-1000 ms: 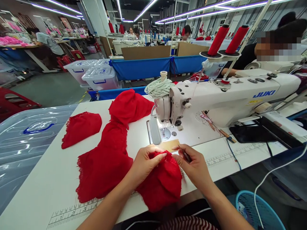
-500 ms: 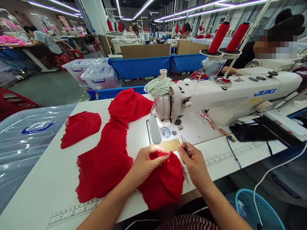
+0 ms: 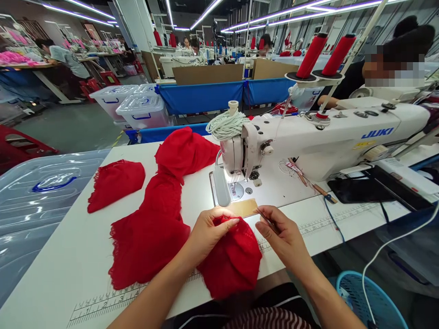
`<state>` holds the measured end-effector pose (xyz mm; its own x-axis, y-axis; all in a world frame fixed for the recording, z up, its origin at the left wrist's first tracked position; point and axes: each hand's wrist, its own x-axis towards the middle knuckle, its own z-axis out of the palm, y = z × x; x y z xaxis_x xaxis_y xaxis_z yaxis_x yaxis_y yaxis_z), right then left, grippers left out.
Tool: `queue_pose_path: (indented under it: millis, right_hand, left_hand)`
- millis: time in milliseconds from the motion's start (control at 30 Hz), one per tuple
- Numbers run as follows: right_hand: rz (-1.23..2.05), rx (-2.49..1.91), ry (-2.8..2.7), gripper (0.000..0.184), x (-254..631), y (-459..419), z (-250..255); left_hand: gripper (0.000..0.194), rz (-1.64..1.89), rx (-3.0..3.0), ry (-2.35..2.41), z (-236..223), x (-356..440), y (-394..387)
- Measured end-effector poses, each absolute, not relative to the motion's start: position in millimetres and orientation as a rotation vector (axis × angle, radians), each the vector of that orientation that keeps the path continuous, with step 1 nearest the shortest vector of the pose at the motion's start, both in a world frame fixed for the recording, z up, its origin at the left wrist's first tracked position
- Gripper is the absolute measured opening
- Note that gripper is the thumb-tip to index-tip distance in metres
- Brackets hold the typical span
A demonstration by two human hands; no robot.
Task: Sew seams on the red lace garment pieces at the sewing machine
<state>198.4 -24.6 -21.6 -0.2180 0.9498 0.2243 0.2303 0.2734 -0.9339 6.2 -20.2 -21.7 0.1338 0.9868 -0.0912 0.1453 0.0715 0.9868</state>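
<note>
My left hand [image 3: 213, 232] pinches the top edge of a piece of red fabric [image 3: 236, 265] between thumb and fingers. That piece drapes down over the table's front edge. Closed around slim metal thread snips [image 3: 269, 219], my right hand [image 3: 283, 233] is just right of the fabric, apart from it. The snips are partly hidden by the fingers, their tip pointing up and left. Behind both hands is the white sewing machine [image 3: 236, 155], with a tan strip [image 3: 245, 208] on its bed. Farther left, a long gathered run of red fabric [image 3: 147, 242] lies on the table.
A separate red piece [image 3: 116, 183] lies at the table's left. Rulers are printed along the front edge. A dark phone-like slab [image 3: 353, 189] sits at right, a blue basket [image 3: 372, 297] below. Clear lidded bins [image 3: 51, 192] stand left; a co-worker [image 3: 384, 64] sits beyond the machine.
My right hand has moved slightly right and down, away from the fabric edge, and the snips have tilted flatter. My left hand keeps its pinch in nearly the same place.
</note>
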Motion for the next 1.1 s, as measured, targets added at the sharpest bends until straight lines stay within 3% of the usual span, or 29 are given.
queue_pose_path:
  millis: [233,467,600,733,867,967,1100]
  right_hand:
    - [0.223,-1.077,-2.037,0.028,201,-26,-40]
    - [0.042,-1.113,-2.098,0.028,195,-28,-41]
    - [0.223,-1.132,-2.021,0.027,194,-29,-40]
    - [0.834,-1.205,-1.805,0.025,186,-27,-37]
    - [1.329,-1.247,-1.616,0.038,175,-21,-31]
    - [1.388,-1.174,-1.558,0.027,171,-18,-25]
    - [1.385,-1.122,-1.552,0.029,170,-20,-21]
  left_hand:
    - [0.019,0.995,1.142,1.209,-17,9,-21]
    - [0.018,0.982,1.091,1.207,-15,9,-22]
    - [0.025,0.995,1.093,1.233,-12,11,-22]
    - [0.03,0.975,1.097,1.241,-11,13,-24]
    - [0.028,1.048,1.002,1.204,-16,11,-23]
    - [0.022,1.15,0.801,1.075,-16,8,-22]
    - [0.023,1.212,0.613,0.895,-13,5,-21]
